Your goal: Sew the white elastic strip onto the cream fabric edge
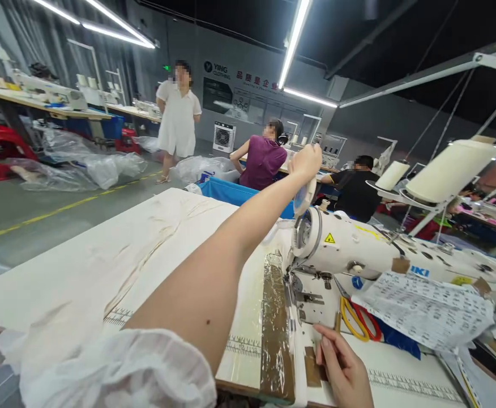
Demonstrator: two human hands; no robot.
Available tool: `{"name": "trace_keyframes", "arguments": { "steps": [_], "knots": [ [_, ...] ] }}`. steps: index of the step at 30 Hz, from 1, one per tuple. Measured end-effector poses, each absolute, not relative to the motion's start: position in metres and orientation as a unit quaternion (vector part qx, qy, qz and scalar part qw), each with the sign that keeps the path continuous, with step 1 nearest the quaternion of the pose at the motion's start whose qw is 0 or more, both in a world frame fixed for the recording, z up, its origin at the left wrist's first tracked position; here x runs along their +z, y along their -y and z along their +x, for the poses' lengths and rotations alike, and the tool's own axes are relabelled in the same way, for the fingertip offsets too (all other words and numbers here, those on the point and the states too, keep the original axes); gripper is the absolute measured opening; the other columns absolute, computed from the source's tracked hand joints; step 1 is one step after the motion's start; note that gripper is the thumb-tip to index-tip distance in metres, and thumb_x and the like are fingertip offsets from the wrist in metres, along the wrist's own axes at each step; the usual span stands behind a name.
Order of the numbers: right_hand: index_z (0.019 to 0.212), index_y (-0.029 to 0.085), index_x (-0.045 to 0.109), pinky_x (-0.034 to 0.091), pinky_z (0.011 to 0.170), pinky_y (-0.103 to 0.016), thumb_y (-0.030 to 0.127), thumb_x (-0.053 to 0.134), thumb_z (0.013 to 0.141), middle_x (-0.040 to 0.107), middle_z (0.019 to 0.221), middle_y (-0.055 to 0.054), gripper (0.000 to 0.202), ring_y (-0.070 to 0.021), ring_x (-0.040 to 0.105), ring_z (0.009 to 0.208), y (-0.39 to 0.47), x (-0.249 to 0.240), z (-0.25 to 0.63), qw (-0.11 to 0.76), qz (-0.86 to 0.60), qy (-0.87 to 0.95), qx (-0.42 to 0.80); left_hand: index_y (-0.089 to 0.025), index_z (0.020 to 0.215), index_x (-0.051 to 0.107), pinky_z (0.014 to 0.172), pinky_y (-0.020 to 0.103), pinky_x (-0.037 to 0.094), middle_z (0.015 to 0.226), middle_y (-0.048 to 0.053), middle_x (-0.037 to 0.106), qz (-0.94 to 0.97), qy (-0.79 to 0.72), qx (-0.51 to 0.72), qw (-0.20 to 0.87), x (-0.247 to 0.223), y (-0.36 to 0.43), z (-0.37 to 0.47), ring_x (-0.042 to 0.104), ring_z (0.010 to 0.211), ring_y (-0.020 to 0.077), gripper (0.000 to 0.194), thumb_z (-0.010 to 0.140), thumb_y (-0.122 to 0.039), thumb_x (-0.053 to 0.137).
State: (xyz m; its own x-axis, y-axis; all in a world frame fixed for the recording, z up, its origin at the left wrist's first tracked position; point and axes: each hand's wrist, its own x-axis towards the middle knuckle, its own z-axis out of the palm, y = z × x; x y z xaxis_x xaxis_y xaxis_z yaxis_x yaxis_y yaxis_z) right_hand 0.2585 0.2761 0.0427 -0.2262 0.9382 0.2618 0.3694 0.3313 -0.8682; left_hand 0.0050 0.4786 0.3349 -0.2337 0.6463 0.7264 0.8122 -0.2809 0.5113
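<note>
My left hand [305, 163] is raised at the end of my outstretched arm, above the head end of the white sewing machine [358, 243]. Its fingers are closed round a round, pale-rimmed object, a roll or disc [303, 195], that hangs below the palm. Low at the right, my right hand [343, 365] is near the machine bed beside the needle area, its thumb and fingertips pressed together; anything between them is too small to name. White fabric [73, 323] spreads over the table [188, 209] at the left.
Yellow and red scissors [356, 323] and a written paper sheet [426, 306] lie right of the needle area. Thread cones [447, 170] stand on a rack. A blue bin [231, 192] is behind the table. One person stands in white [178, 119]; others sit at machines beyond.
</note>
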Motion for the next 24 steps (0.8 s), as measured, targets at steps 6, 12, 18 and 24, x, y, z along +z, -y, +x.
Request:
{"name": "trace_keyframes", "arguments": {
  "steps": [6,12,18,24],
  "knots": [
    [0.11,0.016,0.067,0.041,0.045,-0.023,0.057,0.053,0.091,0.06,0.064,-0.001,0.048,-0.0147,0.051,0.05,-0.276,0.045,0.26,0.384,-0.483,0.699,0.362,-0.008,0.107,0.058,0.095,0.028,0.044,0.112,0.012,0.064,-0.562,0.461,-0.685,-0.053,0.269,-0.397,-0.03,0.059,0.107,0.0181,0.021,0.089,-0.008,0.046],
    [0.104,0.015,0.069,0.036,0.041,-0.022,0.055,0.052,0.091,0.056,0.058,0.0,0.045,-0.0127,0.045,0.046,-0.276,0.046,0.254,0.404,-0.465,0.713,0.334,-0.015,0.098,0.058,0.048,0.019,0.035,0.084,0.001,0.057,-0.369,0.44,-0.726,-0.378,0.183,-0.301,-0.047,0.05,0.061,0.0091,0.017,0.084,-0.013,0.048],
    [0.103,0.013,0.067,0.039,0.044,-0.023,0.053,0.052,0.092,0.057,0.06,0.0,0.044,-0.0136,0.046,0.048,-0.273,0.054,0.25,0.395,-0.465,0.727,0.314,-0.01,0.082,0.065,0.044,0.02,0.031,0.076,0.003,0.055,-0.329,0.488,-0.576,-0.567,0.135,-0.3,-0.014,0.045,0.056,0.0084,0.014,0.083,-0.024,0.065],
    [0.103,0.013,0.066,0.034,0.041,-0.024,0.053,0.051,0.092,0.056,0.059,0.001,0.044,-0.0126,0.042,0.045,-0.272,0.057,0.248,0.402,-0.474,0.716,0.318,-0.011,0.075,0.062,0.043,0.019,0.03,0.071,0.001,0.053,-0.311,0.484,-0.559,-0.597,0.128,-0.314,0.022,0.043,0.056,0.0088,0.021,0.086,-0.029,0.065]
  ]
}}
